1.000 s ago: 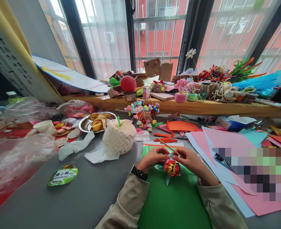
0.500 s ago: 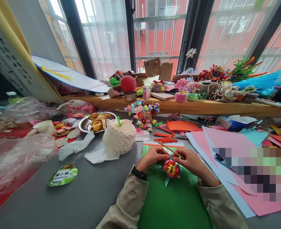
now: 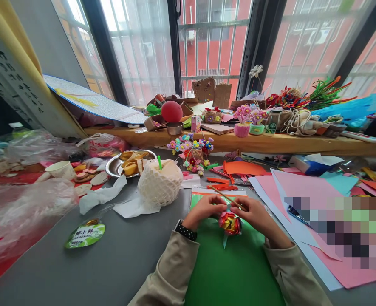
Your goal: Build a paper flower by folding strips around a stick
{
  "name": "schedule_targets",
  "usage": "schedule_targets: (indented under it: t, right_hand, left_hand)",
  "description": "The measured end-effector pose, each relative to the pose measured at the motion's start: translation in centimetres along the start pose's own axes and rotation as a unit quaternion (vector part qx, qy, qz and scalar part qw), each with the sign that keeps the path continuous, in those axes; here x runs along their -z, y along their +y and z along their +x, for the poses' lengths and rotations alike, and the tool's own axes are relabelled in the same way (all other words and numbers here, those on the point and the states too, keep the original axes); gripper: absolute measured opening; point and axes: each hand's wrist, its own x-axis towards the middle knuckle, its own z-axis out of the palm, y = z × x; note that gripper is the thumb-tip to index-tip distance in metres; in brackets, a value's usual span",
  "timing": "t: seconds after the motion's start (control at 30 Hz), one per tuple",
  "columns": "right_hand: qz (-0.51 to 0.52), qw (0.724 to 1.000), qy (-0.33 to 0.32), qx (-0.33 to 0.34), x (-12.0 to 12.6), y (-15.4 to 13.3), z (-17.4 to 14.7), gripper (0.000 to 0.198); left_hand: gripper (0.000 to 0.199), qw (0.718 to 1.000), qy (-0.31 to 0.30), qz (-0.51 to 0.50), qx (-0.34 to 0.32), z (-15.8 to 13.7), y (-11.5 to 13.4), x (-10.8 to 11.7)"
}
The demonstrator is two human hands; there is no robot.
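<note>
A red and yellow paper flower [image 3: 230,223] with a pale blue-green paper leaf [image 3: 225,241] hangs below my fingertips, over a green sheet [image 3: 232,272]. My left hand [image 3: 207,208] pinches the pale paper at the back of the flower. From the other side, my right hand [image 3: 251,212] has its fingers closed around a thin wooden stick [image 3: 222,194], which slants up to the left. Its fingertips also meet the flower's back edge, next to the left ones. Exactly where each fingertip presses is hidden.
A netted coconut [image 3: 160,182] with a green straw stands left of the hands, near a metal bowl [image 3: 111,168]. Pink and white paper sheets [image 3: 305,187] lie to the right, orange strips [image 3: 219,185] behind. Crocheted flowers [image 3: 188,146] stand before the crowded wooden sill [image 3: 137,138].
The flower and its pale leaf have turned slightly between my fingers, the leaf tip shifting a little right. Both hands stay in nearly the same place.
</note>
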Motion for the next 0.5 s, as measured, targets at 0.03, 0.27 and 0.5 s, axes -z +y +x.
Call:
schedule_targets:
  t: [0.03, 0.27, 0.5]
  right_hand:
    - [0.006, 1.000, 0.011, -0.008, 0.0, 0.0, 0.0, 0.017]
    - [0.050, 0.999, 0.015, -0.005, 0.2, -0.3, -0.1, 0.019]
    - [0.056, 0.998, 0.000, -0.004, 0.3, -0.6, -0.2, 0.019]
  left_hand:
    - [0.032, 1.000, 0.004, -0.022, 0.008, -0.1, 0.1, -0.1]
    - [0.031, 0.998, -0.014, -0.047, 0.042, -0.5, 0.8, 0.1]
    - [0.029, 0.997, -0.038, -0.030, 0.055, -0.8, 1.6, 0.5]
